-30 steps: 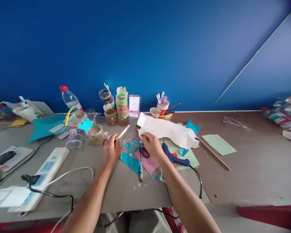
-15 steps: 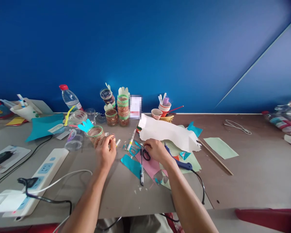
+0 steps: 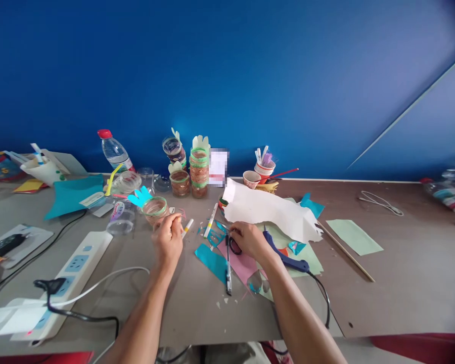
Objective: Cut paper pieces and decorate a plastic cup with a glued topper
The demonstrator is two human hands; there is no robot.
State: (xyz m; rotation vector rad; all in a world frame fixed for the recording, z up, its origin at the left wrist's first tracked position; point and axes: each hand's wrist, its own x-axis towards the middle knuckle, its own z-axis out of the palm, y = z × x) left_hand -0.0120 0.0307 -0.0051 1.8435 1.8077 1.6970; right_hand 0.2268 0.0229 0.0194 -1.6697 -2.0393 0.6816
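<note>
My left hand (image 3: 168, 237) is closed in a pinch just in front of a jar (image 3: 155, 207) with a green rim, brown wrapping and blue paper petals. What its fingertips hold, if anything, is too small to make out. Beside them lies a short white marker (image 3: 188, 227) with a yellow band. Over the paper scraps, my right hand (image 3: 248, 241) has its fingers closed on a pair of scissors (image 3: 235, 246); one black handle loop shows beneath the palm. A clear pen (image 3: 228, 270) lies next to the scissors, and another white marker (image 3: 211, 220) is behind.
A blue glue gun (image 3: 288, 258) with a cord lies right of my right hand, near crumpled white paper (image 3: 269, 215). Stacked wrapped jars (image 3: 199, 174) stand at the back. A power strip (image 3: 74, 273) with cables occupies the left; a wooden stick (image 3: 349, 253) lies right.
The view has turned slightly left, so the table's things appear further right. My left hand has shifted a little left of the short marker, which shows more. My right hand remains at the scissors.
</note>
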